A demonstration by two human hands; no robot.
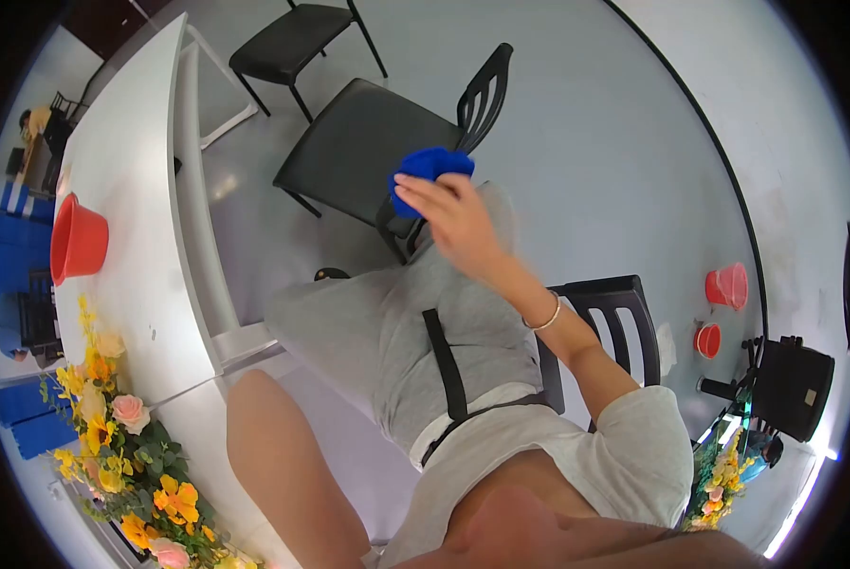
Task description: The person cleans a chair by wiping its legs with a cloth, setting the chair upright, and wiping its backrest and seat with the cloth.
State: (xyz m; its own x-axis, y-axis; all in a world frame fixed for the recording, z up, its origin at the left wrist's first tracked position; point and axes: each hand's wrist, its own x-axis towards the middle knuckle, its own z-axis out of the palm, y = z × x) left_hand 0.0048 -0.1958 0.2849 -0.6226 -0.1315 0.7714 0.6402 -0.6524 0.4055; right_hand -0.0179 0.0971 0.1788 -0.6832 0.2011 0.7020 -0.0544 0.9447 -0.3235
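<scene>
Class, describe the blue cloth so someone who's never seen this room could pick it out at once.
Start at the white table on the left, then look right to the nearer black chair at upper centre. Seen against its seat is the blue cloth, in the right hand. Its crumpled, bright blue stands out from the black seat and grey clothing.

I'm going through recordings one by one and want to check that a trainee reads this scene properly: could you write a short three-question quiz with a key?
1. Multiple choice: what does the right hand hold?
A) a rose
B) a blue cloth
C) a belt

2. True or false: a bracelet is worn on the right arm.

3. Fill in: the bucket on the white table is coloured ____.

Key: 1. B; 2. True; 3. red.
</scene>
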